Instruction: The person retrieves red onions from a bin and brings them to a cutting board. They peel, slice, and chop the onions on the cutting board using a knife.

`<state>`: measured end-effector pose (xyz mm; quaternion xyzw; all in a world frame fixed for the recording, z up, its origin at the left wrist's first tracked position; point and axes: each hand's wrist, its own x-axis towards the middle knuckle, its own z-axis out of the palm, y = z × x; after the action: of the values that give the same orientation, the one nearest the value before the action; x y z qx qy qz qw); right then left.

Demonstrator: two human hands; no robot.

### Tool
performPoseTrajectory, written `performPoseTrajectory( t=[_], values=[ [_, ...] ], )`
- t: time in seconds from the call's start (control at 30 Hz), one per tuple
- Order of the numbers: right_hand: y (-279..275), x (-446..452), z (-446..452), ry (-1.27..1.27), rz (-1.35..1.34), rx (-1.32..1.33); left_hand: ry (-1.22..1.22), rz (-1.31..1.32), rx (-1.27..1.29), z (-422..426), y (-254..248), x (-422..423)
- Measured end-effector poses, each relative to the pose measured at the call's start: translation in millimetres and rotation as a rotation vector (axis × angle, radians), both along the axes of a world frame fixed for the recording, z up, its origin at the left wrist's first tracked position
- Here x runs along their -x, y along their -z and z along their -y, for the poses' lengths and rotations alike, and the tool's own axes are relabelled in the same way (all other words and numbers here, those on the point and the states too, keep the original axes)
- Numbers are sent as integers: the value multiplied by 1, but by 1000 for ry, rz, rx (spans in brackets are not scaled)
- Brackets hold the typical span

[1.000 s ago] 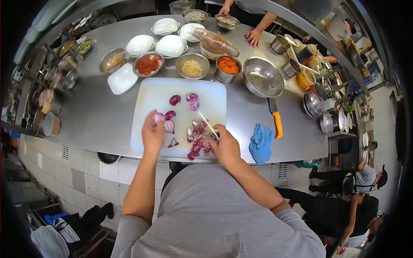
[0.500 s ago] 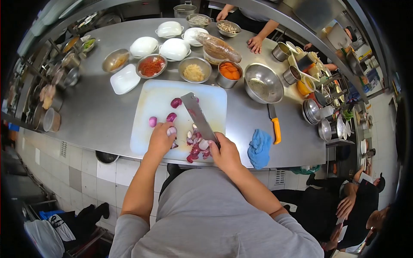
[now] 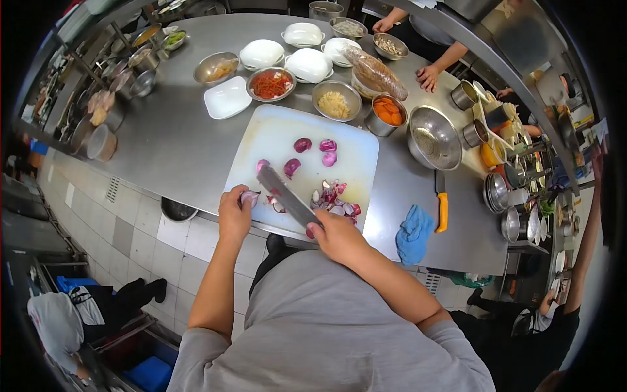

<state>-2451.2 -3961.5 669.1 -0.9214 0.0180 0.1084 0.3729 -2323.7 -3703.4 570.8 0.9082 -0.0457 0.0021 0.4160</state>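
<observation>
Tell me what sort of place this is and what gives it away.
Most likely a commercial kitchen, perhaps a restaurant's: a long steel worktable holds several metal bowls of cut ingredients, the right hand holds a knife over a cutting board, and other people are nearby.

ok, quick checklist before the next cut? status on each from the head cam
1. Knife gripped: ok, handle in the right hand.
2. Onion piece held: ok, in the left hand.
3. Left hand clear of the knife: ok, they show apart.
4. Cutting board clear of scraps: not ok, onion skins pile near the right hand.
5. Second knife off the board: ok, on the table.
6. Knife edge sharp: cannot tell.
</observation>
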Motion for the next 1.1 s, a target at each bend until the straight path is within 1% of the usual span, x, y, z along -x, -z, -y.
performPoseTrajectory(
  t=[0.1, 0.23, 0.3, 0.4, 0.5, 0.6, 0.67, 0.8, 0.87, 0.9, 0.97, 1.0, 1.07, 1.1],
  values=[
    [1, -10, -13, -62, 5, 47, -6, 21, 8, 4, 3, 5],
    [-18, -18, -23, -137, 7, 70, -8, 66, 31, 4, -1, 11],
    [-28, -21, -24, -151, -80, 111, -25, 47, 41, 5, -3, 12],
    [-26, -28, -29, -144, -122, 121, -3, 88, 49, 5, -1, 10],
    [13, -38, -40, -183, -57, 99, -13, 74, 63, 6, -4, 14],
    [46, -48, -47, -153, -40, 80, -38, 74, 113, 6, -2, 11],
    [49, -50, -47, -154, -36, 70, -88, 17, 163, 4, -4, 11],
    [45, -41, -40, -128, -42, 79, -59, -70, 176, -8, -14, 9],
    [38, -36, -36, -126, -48, 85, 185, 88, 2, -24, -16, 7],
    [36, -34, -33, -124, -52, 96, 182, 90, 1, -30, -16, 6],
    [37, -34, -28, -131, -60, 90, 494, 83, -81, -36, -20, 3],
    [37, -34, -27, -135, -71, 85, 494, 86, -81, -37, -21, 3],
    [36, -34, -26, -129, -69, 84, 600, 170, -240, -38, -28, 1],
    [36, -34, -26, -123, -69, 82, 600, 173, -240, -38, -31, -1]
  ],
)
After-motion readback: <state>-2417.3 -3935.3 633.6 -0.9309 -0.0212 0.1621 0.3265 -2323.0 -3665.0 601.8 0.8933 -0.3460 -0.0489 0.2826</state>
